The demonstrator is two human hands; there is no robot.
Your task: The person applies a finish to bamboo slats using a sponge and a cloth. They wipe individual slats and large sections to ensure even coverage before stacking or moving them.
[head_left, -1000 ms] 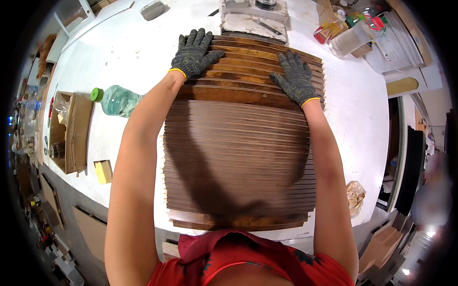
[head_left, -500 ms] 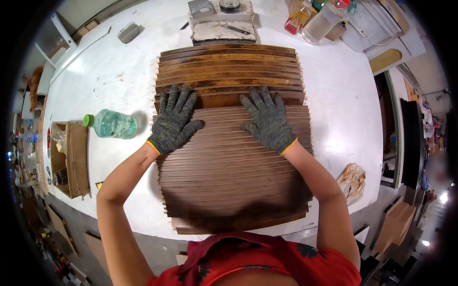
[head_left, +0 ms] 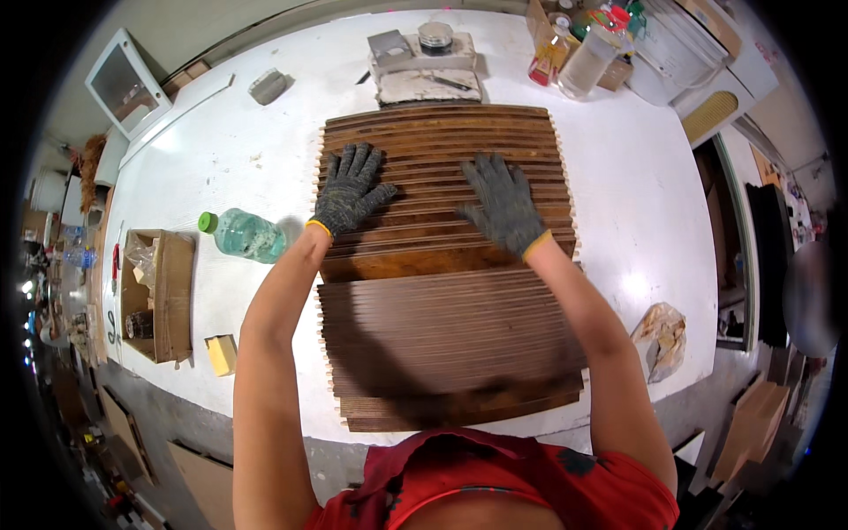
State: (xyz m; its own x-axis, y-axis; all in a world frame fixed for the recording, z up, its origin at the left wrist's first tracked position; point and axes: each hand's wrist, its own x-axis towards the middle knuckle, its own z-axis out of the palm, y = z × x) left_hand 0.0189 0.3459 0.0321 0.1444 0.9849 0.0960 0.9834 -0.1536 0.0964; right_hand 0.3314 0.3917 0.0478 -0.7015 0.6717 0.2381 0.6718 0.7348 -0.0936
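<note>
Many narrow brown wooden slats with pale pegged ends lie side by side in front of me. The farther slats (head_left: 424, 252) show glossy, streaky brown faces and dark strips between them. A closer-packed group of duller grey-brown slats (head_left: 442, 309) lies nearer my body, partly in shadow. Both hands wear dark grey knit gloves with yellow cuffs. My left hand (head_left: 351, 187) is spread palm down over the left part of the farther slats. On their right part lies my right hand (head_left: 505, 203), fingers extended and slightly blurred. Neither hand grasps anything.
A green-capped bottle (head_left: 243, 235), an open cardboard box (head_left: 181, 296) and a yellow block (head_left: 221, 355) are at left. Bottles (head_left: 590, 62) stand far right. Behind the slats is a stained block (head_left: 424, 84) bearing small items. A crumpled bag (head_left: 661, 340) lies right.
Both hands have moved onto the farther slats. The boundary between the glossy and dull slats now lies closer to me, with more glossy slats showing. The camera view has shifted too.
</note>
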